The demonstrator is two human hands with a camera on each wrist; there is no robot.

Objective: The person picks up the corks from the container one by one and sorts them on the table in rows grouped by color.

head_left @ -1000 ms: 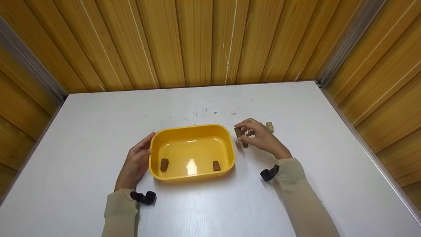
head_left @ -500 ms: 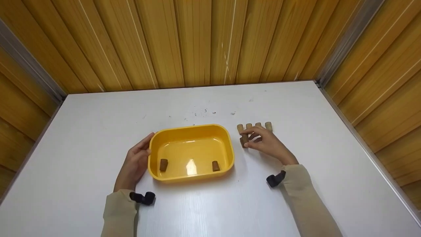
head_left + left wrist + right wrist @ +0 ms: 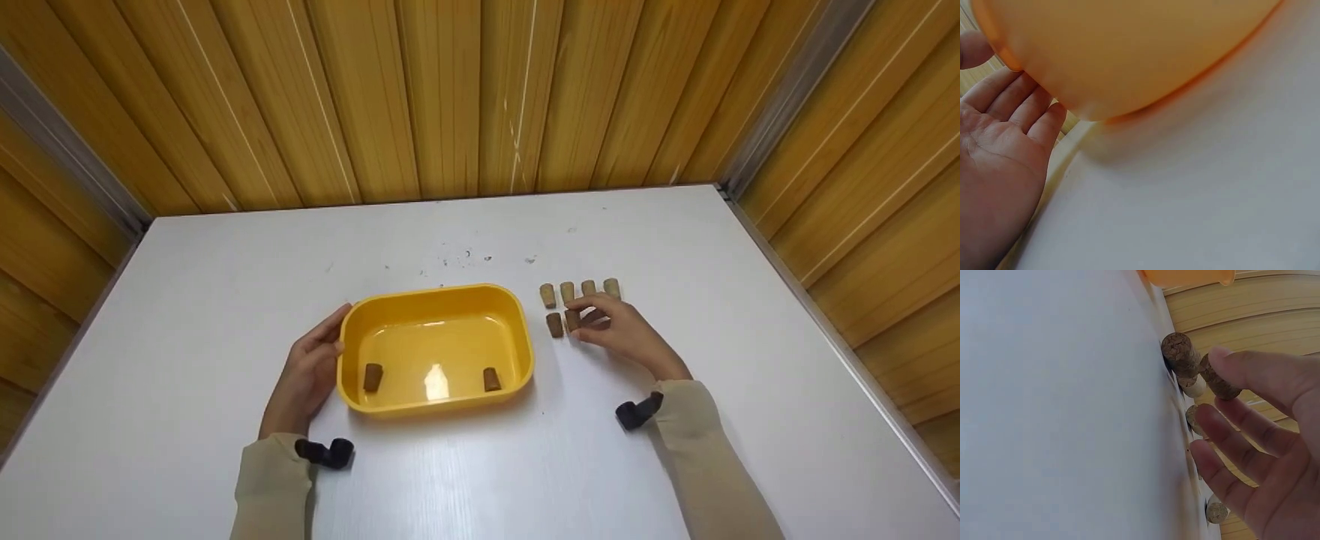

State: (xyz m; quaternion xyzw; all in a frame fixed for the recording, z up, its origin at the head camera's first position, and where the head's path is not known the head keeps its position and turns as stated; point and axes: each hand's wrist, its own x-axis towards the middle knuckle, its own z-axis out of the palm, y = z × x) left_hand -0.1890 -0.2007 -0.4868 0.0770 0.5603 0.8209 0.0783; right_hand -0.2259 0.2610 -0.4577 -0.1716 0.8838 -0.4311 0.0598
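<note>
In the head view, my right hand (image 3: 626, 334) pinches a dark brown cork stopper (image 3: 572, 321) between thumb and fingertips. It is just right of another dark cork (image 3: 555, 325) standing on the table. Behind them runs a row of light corks (image 3: 547, 295). The right wrist view shows the pinched cork (image 3: 1219, 379) close to the other dark cork (image 3: 1180, 353). At the left, my left hand (image 3: 307, 367) rests against the side of a yellow tub (image 3: 435, 410), its fingers (image 3: 1030, 104) fairly straight along the outer wall. Inside lie two dark corks, one at left (image 3: 373, 377), one at right (image 3: 491, 379).
The white table (image 3: 450, 480) carries dark specks (image 3: 466, 256) beyond the tub. Wood-look panels (image 3: 442, 97) rise behind the table and at both sides. Each sleeve cuff bears a small black camera, one left (image 3: 326, 453), one right (image 3: 639, 411).
My right hand has moved right and slightly toward me with the pinched cork, from near the tub's edge to beside the standing dark cork. The light corks came into view. The left hand stays put.
</note>
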